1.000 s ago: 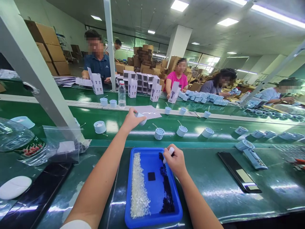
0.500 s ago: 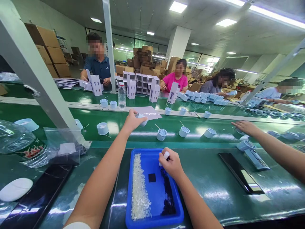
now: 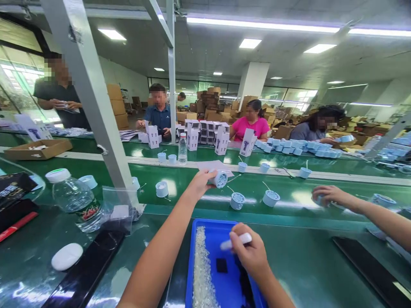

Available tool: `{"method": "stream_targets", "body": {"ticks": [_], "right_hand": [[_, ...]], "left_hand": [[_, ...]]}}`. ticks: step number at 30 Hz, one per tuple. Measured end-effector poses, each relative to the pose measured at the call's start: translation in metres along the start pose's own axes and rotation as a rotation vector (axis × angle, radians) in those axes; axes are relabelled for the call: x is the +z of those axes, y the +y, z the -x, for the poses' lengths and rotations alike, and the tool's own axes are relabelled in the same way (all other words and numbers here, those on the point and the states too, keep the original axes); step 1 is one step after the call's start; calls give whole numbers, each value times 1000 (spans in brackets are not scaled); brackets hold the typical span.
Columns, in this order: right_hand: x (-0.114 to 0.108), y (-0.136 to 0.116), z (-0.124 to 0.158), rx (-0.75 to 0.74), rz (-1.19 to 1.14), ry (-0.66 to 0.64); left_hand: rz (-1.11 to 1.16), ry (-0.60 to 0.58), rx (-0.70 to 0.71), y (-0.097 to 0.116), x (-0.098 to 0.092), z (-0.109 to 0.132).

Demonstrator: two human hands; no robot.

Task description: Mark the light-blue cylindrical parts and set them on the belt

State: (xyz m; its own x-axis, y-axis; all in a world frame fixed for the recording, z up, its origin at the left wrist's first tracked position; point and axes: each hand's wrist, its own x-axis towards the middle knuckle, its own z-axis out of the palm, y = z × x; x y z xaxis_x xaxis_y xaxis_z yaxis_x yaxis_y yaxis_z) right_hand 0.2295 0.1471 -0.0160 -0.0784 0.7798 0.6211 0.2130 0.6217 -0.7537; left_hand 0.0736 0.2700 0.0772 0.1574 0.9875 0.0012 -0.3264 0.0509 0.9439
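While a blue spool (image 3: 220,179) was clamped by the fingers of the left hand (image 3: 199,185) at 12 o'clock, a white stick (image 3: 236,242) was pinched by the right hand (image 3: 248,254) above a blue tray (image 3: 205,223) at 6 o'clock.

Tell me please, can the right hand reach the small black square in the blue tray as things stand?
Probably yes. The right hand is just above the blue tray, beside the small black square, and nothing seems to lie between them. It holds a white stick, though.

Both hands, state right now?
Left hand: closed, holding a pale blue round plastic part.
Right hand: closed, holding a white stick.
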Motion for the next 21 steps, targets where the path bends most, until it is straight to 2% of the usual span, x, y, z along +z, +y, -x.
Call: {"method": "stream_targets", "body": {"ticks": [3,5,12,21], "right_hand": [[-9,-3,-6,79,-94,316],[-13,-3,-9,134,-148,408],[-14,4,-12,244,-296,436],[-14,2,-12,297,-333,443]], "left_hand": [[-142,-74,-9,-2,8,5],[-210,-109,-13,-3,13,7],[-303,-196,-18,-1,23,15],[-297,-222,-7,0,26,18]]}}
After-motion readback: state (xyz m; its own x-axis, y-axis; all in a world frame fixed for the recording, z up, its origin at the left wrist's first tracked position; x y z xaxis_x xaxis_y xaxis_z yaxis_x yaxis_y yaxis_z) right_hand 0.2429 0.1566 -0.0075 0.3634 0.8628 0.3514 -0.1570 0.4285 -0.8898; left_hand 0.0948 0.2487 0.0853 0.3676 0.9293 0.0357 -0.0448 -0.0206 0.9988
